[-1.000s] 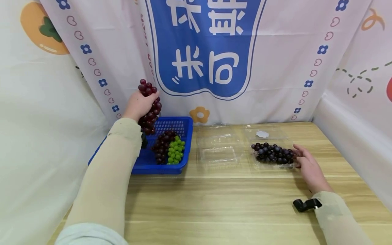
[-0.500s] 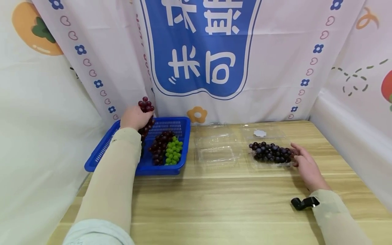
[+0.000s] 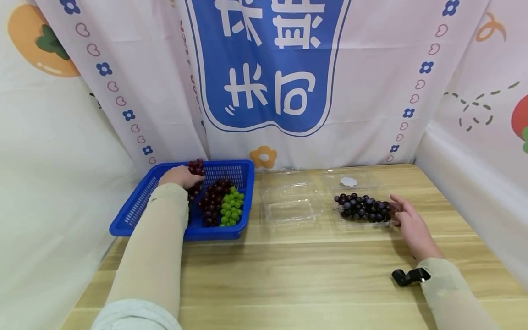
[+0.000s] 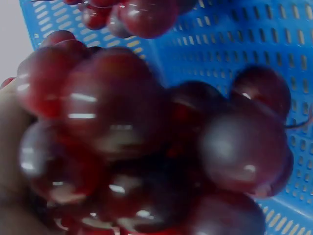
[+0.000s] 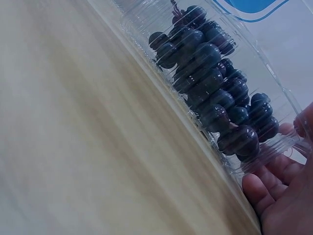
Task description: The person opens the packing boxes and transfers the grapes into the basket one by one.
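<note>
My left hand (image 3: 180, 176) is over the left part of the blue plastic basket (image 3: 212, 235), gripping a bunch of dark red grapes (image 3: 196, 167). Glossy round grapes (image 4: 117, 103) fill most of the left wrist view, with the slotted basket wall behind them. At the right, my right hand (image 3: 415, 233) holds the near right end of a clear plastic box (image 5: 266, 73), fingertips (image 5: 257, 191) against its end wall. Blue-black grapes (image 3: 363, 208) lie inside that box, whose lid is folded back behind it.
In the basket are a dark red bunch (image 3: 212, 201) and a green bunch (image 3: 232, 208). Another clear box (image 3: 290, 210) stands open between the basket and the grape-filled box. A printed curtain (image 3: 371, 91) rises behind the wooden table (image 3: 288, 279).
My left hand has lowered the red grapes from above the basket's back edge down into it. My right hand stays at the box, and the head view has shifted slightly.
</note>
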`<state>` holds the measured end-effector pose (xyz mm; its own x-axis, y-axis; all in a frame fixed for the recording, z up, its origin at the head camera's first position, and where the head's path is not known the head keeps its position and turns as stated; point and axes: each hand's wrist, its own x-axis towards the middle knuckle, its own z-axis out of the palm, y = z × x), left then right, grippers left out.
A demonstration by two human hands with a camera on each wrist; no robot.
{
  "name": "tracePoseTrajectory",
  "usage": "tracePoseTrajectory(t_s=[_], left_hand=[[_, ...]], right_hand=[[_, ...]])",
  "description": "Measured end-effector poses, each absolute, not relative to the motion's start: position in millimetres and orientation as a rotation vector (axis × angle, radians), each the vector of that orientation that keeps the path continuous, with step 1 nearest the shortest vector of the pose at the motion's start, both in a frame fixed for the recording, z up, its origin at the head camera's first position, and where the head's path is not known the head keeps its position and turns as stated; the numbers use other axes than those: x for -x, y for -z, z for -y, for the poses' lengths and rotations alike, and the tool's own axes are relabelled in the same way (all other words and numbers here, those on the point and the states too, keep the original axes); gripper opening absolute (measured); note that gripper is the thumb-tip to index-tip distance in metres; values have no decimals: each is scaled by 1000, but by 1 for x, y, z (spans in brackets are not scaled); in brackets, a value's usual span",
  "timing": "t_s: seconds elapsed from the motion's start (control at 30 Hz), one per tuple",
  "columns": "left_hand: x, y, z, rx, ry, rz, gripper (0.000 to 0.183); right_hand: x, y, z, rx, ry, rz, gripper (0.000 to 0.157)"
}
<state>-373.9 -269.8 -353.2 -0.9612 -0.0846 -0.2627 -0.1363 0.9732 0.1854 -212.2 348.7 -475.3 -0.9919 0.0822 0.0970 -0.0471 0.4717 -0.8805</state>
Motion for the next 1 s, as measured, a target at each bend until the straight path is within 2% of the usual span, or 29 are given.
tracePoseTrajectory(t_s=[0.57,0.8,1.0], left_hand=[[370,368,279,189,-350,-2647,92],[362,372,282,214,-455,-2675,110],[363,369,281,150,-438,-2622,97]], right_hand=[[212,472,-350,26,-1552,2570,57],[209,474,-346,26,-1539,2578,57],[208,472,-344,37,-1547,2564,57]])
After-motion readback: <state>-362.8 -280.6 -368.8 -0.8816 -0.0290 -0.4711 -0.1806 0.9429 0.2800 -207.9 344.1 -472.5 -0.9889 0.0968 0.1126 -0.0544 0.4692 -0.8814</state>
